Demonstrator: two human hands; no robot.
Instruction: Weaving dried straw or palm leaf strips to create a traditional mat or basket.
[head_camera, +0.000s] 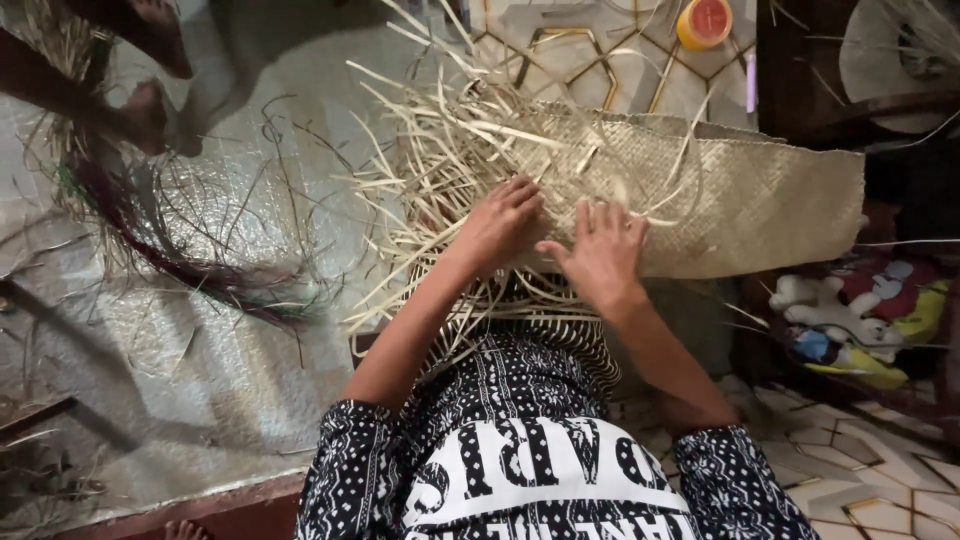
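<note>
Only 1 view is given, from a camera worn on the person's head. It looks steeply down and forward over the patterned shirt (520, 470) and along both forearms, close enough that the hands sit near the frame's middle. The woven mat (740, 190) fills the upper centre, the shiny floor covering (200, 340) the left, and the tiled floor (860, 480) the lower right corner.

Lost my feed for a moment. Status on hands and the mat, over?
Left hand and right hand both flat on woven straw mat. Loose straw strips fan out at unfinished edge. Nothing blocking.
</note>
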